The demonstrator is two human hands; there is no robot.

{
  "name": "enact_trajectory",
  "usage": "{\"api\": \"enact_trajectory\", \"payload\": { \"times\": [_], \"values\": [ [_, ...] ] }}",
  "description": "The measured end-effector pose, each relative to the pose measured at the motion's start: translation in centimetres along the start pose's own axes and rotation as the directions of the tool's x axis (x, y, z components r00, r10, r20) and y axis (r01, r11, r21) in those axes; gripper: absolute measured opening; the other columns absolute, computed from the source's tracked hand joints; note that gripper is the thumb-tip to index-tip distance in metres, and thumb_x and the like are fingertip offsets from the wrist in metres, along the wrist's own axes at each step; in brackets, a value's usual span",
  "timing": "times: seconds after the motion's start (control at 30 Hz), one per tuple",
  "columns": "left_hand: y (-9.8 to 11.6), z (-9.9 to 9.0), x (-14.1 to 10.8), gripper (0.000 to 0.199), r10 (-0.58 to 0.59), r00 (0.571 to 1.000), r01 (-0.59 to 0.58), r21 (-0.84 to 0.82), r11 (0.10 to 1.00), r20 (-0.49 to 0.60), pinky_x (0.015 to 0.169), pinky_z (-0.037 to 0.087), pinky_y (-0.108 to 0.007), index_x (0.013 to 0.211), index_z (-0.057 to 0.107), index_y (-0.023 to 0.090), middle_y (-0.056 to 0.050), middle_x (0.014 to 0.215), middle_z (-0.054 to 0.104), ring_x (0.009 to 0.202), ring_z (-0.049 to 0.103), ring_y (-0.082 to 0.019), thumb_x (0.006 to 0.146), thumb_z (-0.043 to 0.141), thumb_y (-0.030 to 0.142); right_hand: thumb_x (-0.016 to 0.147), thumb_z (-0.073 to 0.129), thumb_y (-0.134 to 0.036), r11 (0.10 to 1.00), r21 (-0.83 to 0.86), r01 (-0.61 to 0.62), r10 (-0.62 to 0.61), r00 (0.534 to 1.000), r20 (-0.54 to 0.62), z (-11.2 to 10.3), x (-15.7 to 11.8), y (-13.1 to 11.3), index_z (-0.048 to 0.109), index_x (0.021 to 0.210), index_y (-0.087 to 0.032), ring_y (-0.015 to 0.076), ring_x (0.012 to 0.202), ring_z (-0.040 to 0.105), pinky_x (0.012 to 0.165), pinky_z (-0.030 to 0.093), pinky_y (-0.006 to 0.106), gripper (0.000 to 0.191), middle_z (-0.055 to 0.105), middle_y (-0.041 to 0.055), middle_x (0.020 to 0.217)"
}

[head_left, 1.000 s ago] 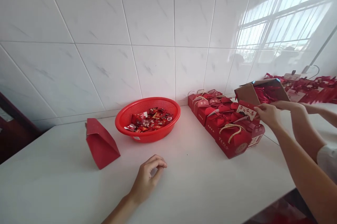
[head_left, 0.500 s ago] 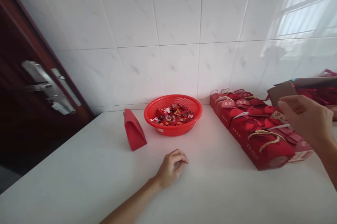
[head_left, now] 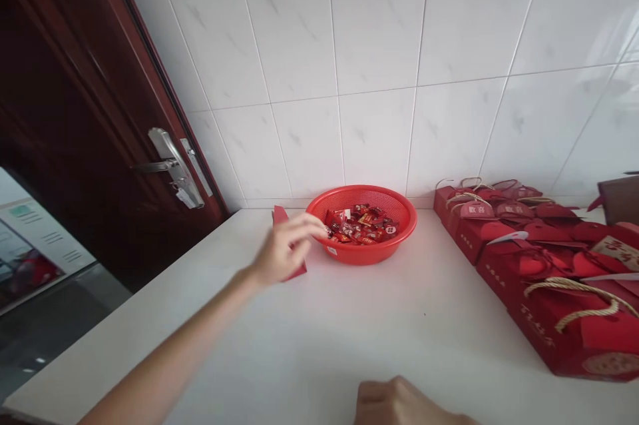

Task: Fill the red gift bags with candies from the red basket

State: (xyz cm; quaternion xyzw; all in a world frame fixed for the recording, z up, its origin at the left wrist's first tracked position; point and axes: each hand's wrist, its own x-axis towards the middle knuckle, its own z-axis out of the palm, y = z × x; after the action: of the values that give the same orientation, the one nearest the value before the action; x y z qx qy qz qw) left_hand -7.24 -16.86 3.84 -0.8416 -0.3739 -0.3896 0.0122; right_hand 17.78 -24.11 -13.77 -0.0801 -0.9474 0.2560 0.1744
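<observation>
Since half a second ago, my left hand [head_left: 283,250] moved up off the white tabletop [head_left: 359,312] to the red carton [head_left: 298,272], beside the red basket [head_left: 362,255] of candies [head_left: 359,228]; fingers loosely bent, nothing gripped. Right hand [head_left: 394,402] left the gift boxes [head_left: 504,272], now curled at frame bottom; mostly cropped, can't tell if it's holding anything. Room: tabletop between basket and gift boxes; left side ends by the door [head_left: 110,98]. Tab [head_left: 476,210] reads 歡喜.
</observation>
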Motion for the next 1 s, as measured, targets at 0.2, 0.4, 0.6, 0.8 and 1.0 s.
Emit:
{"api": "enact_trajectory", "payload": {
  "times": [0.2,0.4,0.6,0.8,1.0],
  "values": [
    [-7.9,-6.7,2.5,0.053,-0.449,0.892,0.403,0.35,0.846,0.059,0.1,0.051,-0.039,0.112,0.074,0.024,-0.007,0.137,0.057,0.124,0.057,-0.028,0.07,0.043,0.016,0.087,0.062,-0.035,0.824,0.561,-0.074,0.194,0.968,-0.157,-0.5,-0.4,0.9,0.071,0.074,-0.012,0.0122,0.068,0.057,0.059,0.042,0.021,0.027,0.062,0.0051,0.069],
    [-12.3,-5.6,1.4,0.052,-0.631,0.737,0.535,0.361,0.764,0.243,0.109,0.044,-0.046,0.119,0.071,0.024,-0.011,0.15,0.046,0.137,0.046,-0.035,0.073,0.054,0.041,0.081,0.067,-0.047,0.585,0.77,-0.253,0.435,0.9,-0.035,-1.5,-0.2,-0.1,0.071,0.075,-0.011,0.0092,0.061,0.054,0.054,0.039,0.02,0.036,0.062,0.0042,0.071],
    [-11.5,-5.0,1.0,0.038,-0.578,0.802,0.552,0.182,0.814,0.15,0.106,0.046,-0.041,0.083,0.075,0.022,-0.009,0.137,0.06,0.124,0.057,-0.032,0.071,0.055,0.052,0.075,0.071,-0.054,0.503,0.823,-0.265,0.485,0.875,-0.015,-1.5,-0.2,-0.2,0.07,0.072,-0.012,0.0086,0.059,0.052,0.058,0.043,0.022,0.042,0.06,0.0026,0.068],
    [-10.4,-3.8,1.1,0.035,-0.63,0.776,0.626,0.078,0.776,0.035,0.09,0.053,-0.035,0.071,0.071,0.021,-0.009,0.12,0.071,0.109,0.064,-0.03,0.068,0.05,0.049,0.076,0.068,-0.062,0.489,0.821,-0.294,0.494,0.869,0.016,-1.6,-0.2,-0.3,0.068,0.07,-0.012,0.0102,0.062,0.055,0.056,0.041,0.023,0.05,0.061,0.0038,0.07],
    [-10.4,-4.0,1.5,0.031,-0.612,0.785,0.612,0.034,0.79,0.096,0.083,0.055,-0.035,0.069,0.071,0.022,-0.007,0.121,0.071,0.111,0.063,-0.032,0.064,0.048,0.041,0.069,0.077,-0.056,0.47,0.837,-0.281,0.491,0.871,0.016,-1.3,-0.1,-0.1,0.068,0.072,-0.012,0.0118,0.065,0.058,0.055,0.04,0.022,0.045,0.061,0.0046,0.071]
  ]
}}
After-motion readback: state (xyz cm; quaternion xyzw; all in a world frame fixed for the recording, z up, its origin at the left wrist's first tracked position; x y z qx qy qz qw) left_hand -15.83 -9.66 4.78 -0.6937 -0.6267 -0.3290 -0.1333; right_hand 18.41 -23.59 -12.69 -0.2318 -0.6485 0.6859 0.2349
